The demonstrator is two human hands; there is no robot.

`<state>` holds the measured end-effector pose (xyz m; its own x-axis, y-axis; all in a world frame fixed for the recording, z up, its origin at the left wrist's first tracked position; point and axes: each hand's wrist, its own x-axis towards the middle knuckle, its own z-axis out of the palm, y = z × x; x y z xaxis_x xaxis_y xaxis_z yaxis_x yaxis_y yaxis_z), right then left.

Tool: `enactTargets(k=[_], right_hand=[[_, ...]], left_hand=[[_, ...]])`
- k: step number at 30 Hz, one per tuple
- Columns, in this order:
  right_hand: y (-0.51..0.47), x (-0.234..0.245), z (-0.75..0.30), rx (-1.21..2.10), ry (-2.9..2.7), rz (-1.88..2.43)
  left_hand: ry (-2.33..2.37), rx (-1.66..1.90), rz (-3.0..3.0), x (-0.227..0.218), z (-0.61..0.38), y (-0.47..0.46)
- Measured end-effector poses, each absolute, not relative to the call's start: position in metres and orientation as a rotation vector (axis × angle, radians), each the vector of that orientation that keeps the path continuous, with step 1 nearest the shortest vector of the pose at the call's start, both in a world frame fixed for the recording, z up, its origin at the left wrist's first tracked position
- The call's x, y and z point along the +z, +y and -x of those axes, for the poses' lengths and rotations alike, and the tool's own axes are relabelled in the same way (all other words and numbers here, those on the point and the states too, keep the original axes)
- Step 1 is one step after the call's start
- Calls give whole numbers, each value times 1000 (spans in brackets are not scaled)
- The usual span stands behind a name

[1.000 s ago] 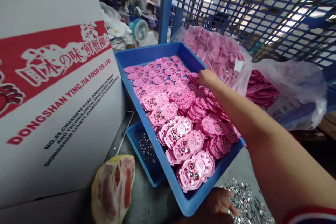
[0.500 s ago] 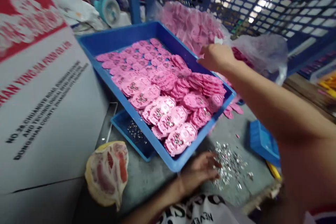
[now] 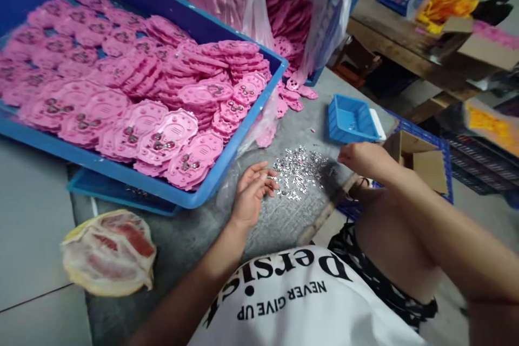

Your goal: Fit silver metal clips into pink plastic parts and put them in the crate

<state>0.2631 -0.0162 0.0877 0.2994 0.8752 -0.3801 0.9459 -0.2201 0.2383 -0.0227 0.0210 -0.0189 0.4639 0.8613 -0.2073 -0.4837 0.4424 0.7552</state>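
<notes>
1. Hands: two. The left hand [image 3: 252,192] lies loosely open on the grey table [image 3: 190,238], fingertips touching the pile of small silver parts [image 3: 299,172], holding nothing.
2. The right hand [image 3: 363,158] hovers curled at the pile's right edge; whether it holds anything cannot be told.
3. One large blue tray [image 3: 227,157] holds many pink plastic pieces [image 3: 162,140].
4. One small blue tray [image 3: 351,119] sits beyond the pile.
5. One peeled pomelo [image 3: 107,251] lies left.

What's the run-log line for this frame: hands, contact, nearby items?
left hand: open, fingertips at pile of small shiny metal bits | right hand: at pile's far edge, grip unclear | big blue plastic tray of pink plastic plaques beside
</notes>
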Motion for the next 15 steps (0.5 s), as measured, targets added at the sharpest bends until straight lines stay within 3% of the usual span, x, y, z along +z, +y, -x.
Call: enactTargets(k=[15], right_hand=[[11,22,-248,-227,2196,-2088]], left_hand=[[686,885,-638,-10,22,15]])
